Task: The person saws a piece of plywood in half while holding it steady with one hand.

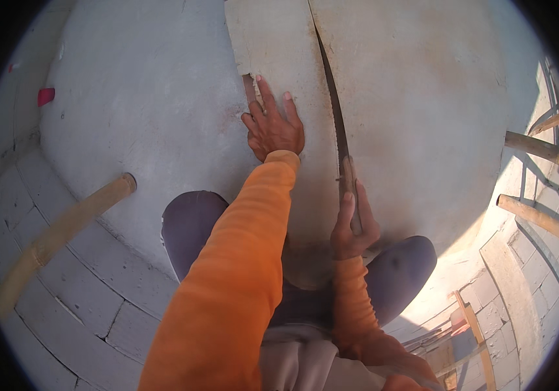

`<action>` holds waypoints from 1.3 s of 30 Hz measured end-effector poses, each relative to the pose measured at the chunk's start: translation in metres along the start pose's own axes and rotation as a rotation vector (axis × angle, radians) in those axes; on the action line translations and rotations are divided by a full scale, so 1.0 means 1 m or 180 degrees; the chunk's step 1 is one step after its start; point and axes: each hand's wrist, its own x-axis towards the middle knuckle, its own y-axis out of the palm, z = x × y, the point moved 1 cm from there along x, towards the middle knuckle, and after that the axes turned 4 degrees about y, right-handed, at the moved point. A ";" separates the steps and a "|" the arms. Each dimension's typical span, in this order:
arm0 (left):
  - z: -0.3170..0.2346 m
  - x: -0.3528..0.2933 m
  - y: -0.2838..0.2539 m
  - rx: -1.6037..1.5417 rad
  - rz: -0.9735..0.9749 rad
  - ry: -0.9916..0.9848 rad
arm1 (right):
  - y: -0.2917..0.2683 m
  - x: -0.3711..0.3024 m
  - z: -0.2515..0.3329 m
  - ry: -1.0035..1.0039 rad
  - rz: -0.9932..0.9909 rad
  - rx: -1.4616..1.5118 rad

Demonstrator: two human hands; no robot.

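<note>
At the near edge of the pale grey floor [136, 91], the wearer's knees in dark trousers [191, 225] flank the work, and both forearms wear orange sleeves [234, 260]. Between the knees, toward the right one, the right grip [355, 233] is closed around the brown, narrow handle end of a long, dark, tapering, saw-like blade [333, 91]. The blade points away toward the floor's far edge; its left margin appears toothed. Immediately left of the blade lies a pale, flat, thin board [276, 39], which runs toward the same far edge. The left grip [278, 133] is released, palm down and fingers spread, resting on the board beside its left margin. A short brown strip [249, 88] shows at the fingertips; its nature cannot be told. Whether the stained area right of the blade is a separate sheet cannot be told.

Toward the floor's left edge stands a tan, round pole [71, 225] before a grey block wall [84, 287]. Similar poles [535, 218] stand along the sunlit right edge. A small pinkish-red object [45, 96] lies near the far left corner.
</note>
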 end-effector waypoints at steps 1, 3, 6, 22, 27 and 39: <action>0.013 0.003 -0.009 0.0075 -0.0041 -0.0032 | -0.019 -0.036 0.000 -0.0033 0.0067 0.0011; 0.015 -0.004 -0.009 0.0066 0.0049 -0.0032 | -0.036 -0.054 -0.004 -0.0061 0.0050 -0.0051; 0.008 -0.005 -0.008 0.0047 0.0033 0.0028 | -0.006 -0.015 -0.001 -0.0078 -0.0006 0.0082; -0.004 -0.011 0.002 -0.0141 0.0000 0.0092 | 0.045 0.065 0.008 -0.0263 -0.0278 0.0322; -0.001 -0.004 -0.006 -0.0051 0.0183 -0.0089 | 0.000 0.002 -0.006 -0.0150 0.0001 -0.0013; 0.005 -0.015 0.001 0.0037 0.0220 0.0016 | 0.038 0.049 0.005 -0.0086 -0.0071 0.0211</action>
